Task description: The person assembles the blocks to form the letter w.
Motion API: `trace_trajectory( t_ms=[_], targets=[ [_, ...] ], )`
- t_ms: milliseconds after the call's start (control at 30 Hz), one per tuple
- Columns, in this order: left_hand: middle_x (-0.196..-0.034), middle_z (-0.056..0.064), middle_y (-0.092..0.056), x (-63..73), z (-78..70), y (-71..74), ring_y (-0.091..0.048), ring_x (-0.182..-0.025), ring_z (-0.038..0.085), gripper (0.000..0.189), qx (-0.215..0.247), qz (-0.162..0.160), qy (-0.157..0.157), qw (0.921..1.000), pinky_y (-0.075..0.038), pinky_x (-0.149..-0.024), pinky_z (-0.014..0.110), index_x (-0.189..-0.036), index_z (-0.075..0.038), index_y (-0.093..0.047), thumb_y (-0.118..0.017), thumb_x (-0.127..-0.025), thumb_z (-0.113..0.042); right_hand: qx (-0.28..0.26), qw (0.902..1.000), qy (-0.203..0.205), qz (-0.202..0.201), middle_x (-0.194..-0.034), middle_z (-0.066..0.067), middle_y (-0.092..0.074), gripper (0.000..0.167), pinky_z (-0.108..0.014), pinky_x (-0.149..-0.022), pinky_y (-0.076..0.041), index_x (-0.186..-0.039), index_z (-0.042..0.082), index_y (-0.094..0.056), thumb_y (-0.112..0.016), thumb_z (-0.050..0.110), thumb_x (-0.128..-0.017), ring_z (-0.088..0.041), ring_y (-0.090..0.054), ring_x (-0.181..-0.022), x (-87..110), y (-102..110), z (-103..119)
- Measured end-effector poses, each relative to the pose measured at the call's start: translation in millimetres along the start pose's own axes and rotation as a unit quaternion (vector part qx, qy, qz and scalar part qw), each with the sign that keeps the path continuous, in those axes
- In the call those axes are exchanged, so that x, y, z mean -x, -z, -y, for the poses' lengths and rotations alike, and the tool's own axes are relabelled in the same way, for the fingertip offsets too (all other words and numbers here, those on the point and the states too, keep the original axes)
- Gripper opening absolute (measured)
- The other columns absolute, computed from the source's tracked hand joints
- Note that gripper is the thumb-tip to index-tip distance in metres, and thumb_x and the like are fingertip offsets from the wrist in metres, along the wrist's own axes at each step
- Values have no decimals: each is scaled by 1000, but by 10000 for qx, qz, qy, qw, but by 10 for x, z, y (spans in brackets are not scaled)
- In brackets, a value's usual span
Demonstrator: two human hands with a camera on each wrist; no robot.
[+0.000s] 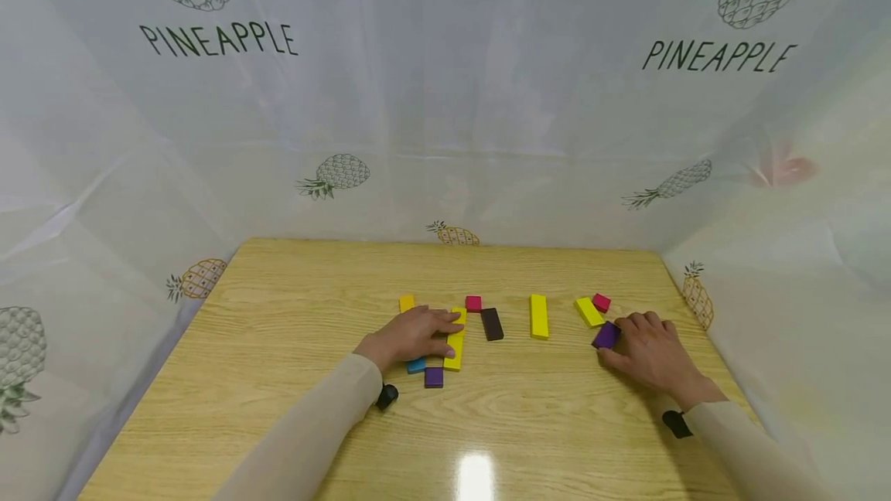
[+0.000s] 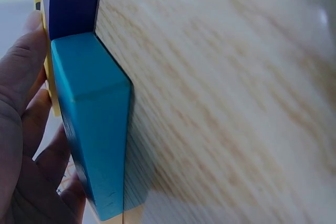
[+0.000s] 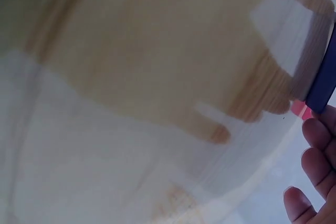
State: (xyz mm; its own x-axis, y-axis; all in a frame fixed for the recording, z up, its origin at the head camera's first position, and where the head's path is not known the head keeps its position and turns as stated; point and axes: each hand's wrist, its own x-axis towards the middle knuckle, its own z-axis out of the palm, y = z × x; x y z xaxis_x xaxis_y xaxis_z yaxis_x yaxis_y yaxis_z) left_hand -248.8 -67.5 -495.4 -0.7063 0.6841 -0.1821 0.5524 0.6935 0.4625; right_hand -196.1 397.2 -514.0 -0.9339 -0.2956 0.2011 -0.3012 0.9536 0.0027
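Observation:
My left hand point(image 1: 411, 333) lies over a group of blocks, its fairly straight fingers and thumb touching a long yellow block point(image 1: 455, 358). Under and beside that hand are a blue block point(image 1: 415, 366), a small purple block point(image 1: 434, 377) and an orange-yellow block point(image 1: 407, 302), partly covered. The left wrist view has the blue block point(image 2: 97, 124) up close, end to end with the purple one point(image 2: 75, 3). At the right, my right hand point(image 1: 650, 350) pinches a dark purple block point(image 1: 606, 335) between thumb and fingers. The right wrist view catches this block point(image 3: 323, 77) only at its edge.
A small red block point(image 1: 473, 304) and a black block point(image 1: 492, 324) lie right of the left hand. Further right are another yellow block point(image 1: 539, 317), a shorter yellow block point(image 1: 588, 312) and a red block point(image 1: 602, 302). A pineapple-print curtain point(image 1: 445, 99) surrounds the wooden table point(image 1: 278, 284).

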Motion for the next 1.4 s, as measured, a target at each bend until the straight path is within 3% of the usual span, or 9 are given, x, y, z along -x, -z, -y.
trace_trajectory(
  t_ms=[533, 733, 967, 1133, 1400],
  targets=[
    [-168, -6, -40, 14, -5, 14, -32, -159, 19, 60, 80, -9, -29, 10000, -17, -134, 44, -157, -22, -53, -67, -103, -42, -40, 9994, 278, -201, -121, -25, -67, 64, -63, -88, -46, -122, -5, -67, -79, 48, -88, -48, -57, -114, -39, 87, 54],
    [-168, -8, -40, 15, -17, 23, -32, -159, 19, 60, 118, -4, 10, 9999, -16, -134, 43, -157, -22, -53, -67, -103, -42, -133, 9965, 699, -435, -115, -20, -67, 58, -58, -83, -46, -118, -2, -68, -80, 44, -85, -43, -58, -107, -120, 100, 287],
    [-168, -9, -40, 6, 1, 8, -32, -159, 18, 60, 113, -27, 15, 9999, -17, -134, 43, -157, -23, -53, -67, -103, -44, -358, 9900, 1274, -486, -119, -15, -67, 55, -59, -90, -48, -120, 1, -70, -81, 42, -85, -37, -58, -109, -208, 48, 654],
    [-168, -8, -40, 8, 3, 4, -32, -159, 18, 60, 69, -16, 4, 10000, -17, -134, 44, -157, -23, -53, -67, -103, -44, -297, 9820, 1791, -530, -114, -10, -69, 52, -50, -87, -50, -117, 3, -70, -79, 43, -85, -31, -58, -105, -269, 17, 893],
    [-168, -9, -40, 6, 1, 3, -32, -159, 18, 60, 86, -16, 45, 10000, -17, -134, 44, -157, -23, -53, -67, -102, -44, -489, 9757, 2103, -375, -116, -5, -68, 55, -49, -92, -48, -122, 6, -70, -80, 46, -85, -27, -57, -109, -356, 49, 1149]
  ],
)
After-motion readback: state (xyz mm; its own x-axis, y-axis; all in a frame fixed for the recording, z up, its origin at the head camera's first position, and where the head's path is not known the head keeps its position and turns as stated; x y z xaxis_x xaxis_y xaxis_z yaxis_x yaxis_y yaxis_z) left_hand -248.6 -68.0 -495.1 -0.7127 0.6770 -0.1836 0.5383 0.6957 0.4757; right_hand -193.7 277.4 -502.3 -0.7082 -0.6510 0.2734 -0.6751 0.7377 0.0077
